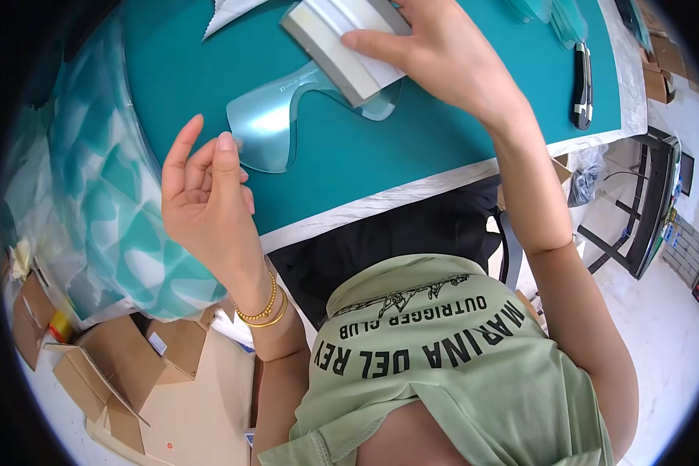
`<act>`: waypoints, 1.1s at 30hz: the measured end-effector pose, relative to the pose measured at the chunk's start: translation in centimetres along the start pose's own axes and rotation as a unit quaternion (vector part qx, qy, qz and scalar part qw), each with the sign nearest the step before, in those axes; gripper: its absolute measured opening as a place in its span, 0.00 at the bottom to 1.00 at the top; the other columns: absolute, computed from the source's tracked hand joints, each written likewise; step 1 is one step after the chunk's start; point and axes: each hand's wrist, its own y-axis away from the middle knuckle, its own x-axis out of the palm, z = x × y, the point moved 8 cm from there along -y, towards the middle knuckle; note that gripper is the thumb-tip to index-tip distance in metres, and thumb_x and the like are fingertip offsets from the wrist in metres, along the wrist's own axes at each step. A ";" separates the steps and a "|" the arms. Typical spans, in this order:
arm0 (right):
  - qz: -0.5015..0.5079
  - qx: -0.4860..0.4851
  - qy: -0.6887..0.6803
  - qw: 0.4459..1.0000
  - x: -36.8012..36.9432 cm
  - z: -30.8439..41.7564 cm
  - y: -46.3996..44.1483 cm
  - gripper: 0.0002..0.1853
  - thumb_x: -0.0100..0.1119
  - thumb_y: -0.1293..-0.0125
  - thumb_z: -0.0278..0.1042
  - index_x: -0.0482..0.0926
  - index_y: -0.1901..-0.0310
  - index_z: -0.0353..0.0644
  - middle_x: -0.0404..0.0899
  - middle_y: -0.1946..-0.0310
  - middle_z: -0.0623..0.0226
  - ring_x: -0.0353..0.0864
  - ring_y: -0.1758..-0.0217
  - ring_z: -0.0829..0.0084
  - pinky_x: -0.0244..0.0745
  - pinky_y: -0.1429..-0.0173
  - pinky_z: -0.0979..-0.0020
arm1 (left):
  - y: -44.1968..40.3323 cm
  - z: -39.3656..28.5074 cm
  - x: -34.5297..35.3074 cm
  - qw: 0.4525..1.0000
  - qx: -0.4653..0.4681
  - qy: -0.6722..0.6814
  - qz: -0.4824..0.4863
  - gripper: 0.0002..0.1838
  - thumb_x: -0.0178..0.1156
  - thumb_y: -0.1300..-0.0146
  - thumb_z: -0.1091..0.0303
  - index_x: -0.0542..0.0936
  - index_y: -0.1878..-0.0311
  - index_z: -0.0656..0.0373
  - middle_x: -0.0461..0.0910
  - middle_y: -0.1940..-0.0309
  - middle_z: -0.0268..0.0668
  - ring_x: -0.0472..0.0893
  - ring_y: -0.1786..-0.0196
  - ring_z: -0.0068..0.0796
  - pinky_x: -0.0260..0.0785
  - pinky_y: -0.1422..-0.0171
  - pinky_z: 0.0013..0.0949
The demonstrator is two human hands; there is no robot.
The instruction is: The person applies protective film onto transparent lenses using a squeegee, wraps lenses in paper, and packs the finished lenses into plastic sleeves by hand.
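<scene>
A clear, bluish one-piece eyewear lens (264, 116) with a nose cutout and small printed marks lies on the teal mat (342, 159). My left hand (210, 182) is at the lens's left edge, thumb and a curled finger closed there while the index finger points up. A grey-and-white rectangular block (330, 54) with a ridged top is gripped in my right hand (435, 58), the thumb across its upper side. That block hangs over the lens's right part and hides some of it. The fingers beyond the block are out of sight.
A black utility knife (582, 85) lies at the right, beside more clear lenses (568, 27). White packaging (237, 12) sits at the far edge. A bag with a teal pattern (124, 186) stands left of the table, above open cardboard boxes (120, 357).
</scene>
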 end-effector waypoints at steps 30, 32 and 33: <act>-0.035 -0.043 -0.070 0.996 -1.0 -0.4 0.1 0.16 0.60 0.37 0.34 0.74 0.57 0.27 0.79 0.71 0.48 0.80 0.68 0.66 0.71 0.64 0.66 | 0.1 -2.1 1.1 0.999 0.023 0.034 0.029 0.19 0.62 0.38 0.75 0.75 0.44 0.67 0.81 0.68 0.35 0.70 0.76 0.10 0.56 0.83 0.15; -0.051 -0.049 -0.059 0.996 -1.4 -1.0 0.2 0.17 0.60 0.37 0.34 0.74 0.55 0.26 0.79 0.71 0.49 0.79 0.69 0.67 0.71 0.65 0.67 | 0.1 -2.0 0.9 0.999 0.023 0.029 0.027 0.19 0.62 0.38 0.75 0.75 0.44 0.67 0.81 0.68 0.35 0.70 0.76 0.10 0.56 0.83 0.15; -0.052 -0.050 -0.058 0.996 -1.5 -0.9 0.2 0.17 0.60 0.37 0.34 0.74 0.55 0.26 0.79 0.71 0.49 0.79 0.69 0.67 0.71 0.65 0.67 | 0.2 -1.9 0.8 0.999 0.021 0.026 0.023 0.18 0.62 0.38 0.75 0.75 0.44 0.67 0.81 0.68 0.35 0.70 0.76 0.10 0.56 0.83 0.15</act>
